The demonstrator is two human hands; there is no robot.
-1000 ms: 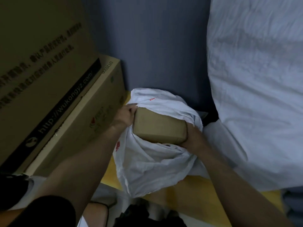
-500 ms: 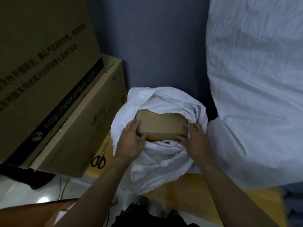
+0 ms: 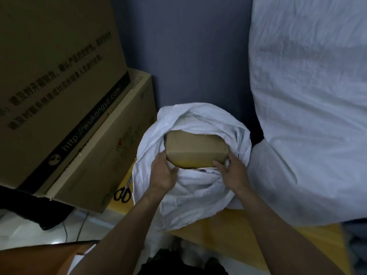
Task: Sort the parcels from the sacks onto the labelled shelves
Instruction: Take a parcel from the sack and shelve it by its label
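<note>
Pinching near right corner of brown cardboard parcel (image 3: 195,149) with right hand (image 3: 232,173), thumb against curled fingers; cupping left end with half-open left hand (image 3: 161,174), fingertips hidden, grip impossible to tell. Lodged at frame centre in mouth of crumpled white woven sack (image 3: 190,195). Likely to snag on loose folds and slip if lifted unevenly. Since half a second ago: slid from top face outward to ends.

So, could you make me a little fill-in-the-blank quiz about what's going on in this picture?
The left hand and the right hand both hold a brown ____.
It sits in the open mouth of a white ____.
Black-handled ____ lie just left of the sack.
Missing words: parcel; sack; scissors.
</note>
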